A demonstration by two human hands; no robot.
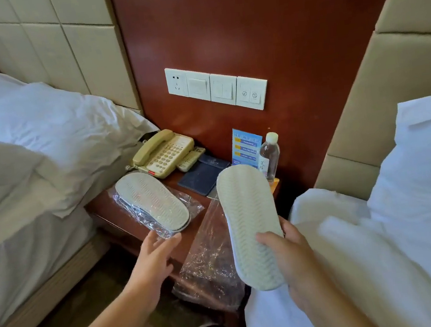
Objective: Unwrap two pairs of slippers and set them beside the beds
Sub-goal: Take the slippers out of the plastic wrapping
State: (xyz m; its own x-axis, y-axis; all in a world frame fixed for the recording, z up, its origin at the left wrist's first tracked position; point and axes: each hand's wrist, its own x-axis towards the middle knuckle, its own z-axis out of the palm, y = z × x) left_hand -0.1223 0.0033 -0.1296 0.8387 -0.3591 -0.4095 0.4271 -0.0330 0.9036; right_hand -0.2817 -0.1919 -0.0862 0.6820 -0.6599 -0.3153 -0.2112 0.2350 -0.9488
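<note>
The right hand [288,257] grips a bare pair of slippers [250,224] by the near end, fingers [268,238] curled over the ridged sole. The sole faces up, and the pair is raised above the right bed [381,238]. The left hand [153,255] reaches forward with its fingers spread, the tips at the near edge of the wrapped slippers [152,201]. That pair lies sole-up in clear plastic on the worktop [103,207] between the beds. An empty plastic wrapper [210,259] droops over the worktop's front edge. Behind stand a phone [163,153], a leaflet [246,146] and a water bottle [269,154].
</note>
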